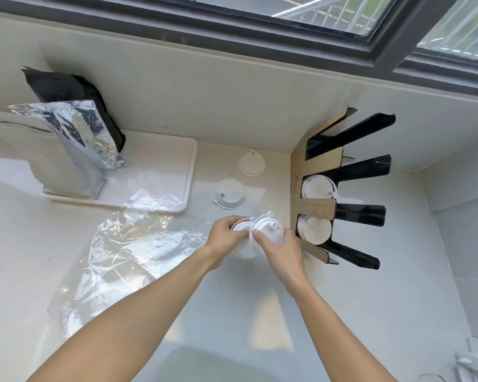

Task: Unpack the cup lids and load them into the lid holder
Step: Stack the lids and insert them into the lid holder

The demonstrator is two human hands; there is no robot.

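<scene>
My left hand [224,238] and my right hand [280,249] both grip a stack of white cup lids [262,230] above the counter, just left of the lid holder [320,208]. The holder is cardboard and black, with several slots; two slots contain white lids [316,187] [313,230], and the far slot looks empty. A small stack of lids [229,194] and a single lid [251,163] lie on the counter beyond my hands. A crumpled clear plastic wrapper [122,249] lies to the left.
A white tray [188,161] at the back left carries a white bag [64,166], a silver foil bag [78,128] and a black bag [66,89]. The wall and window frame stand behind. A white object [472,362] sits at the bottom right corner.
</scene>
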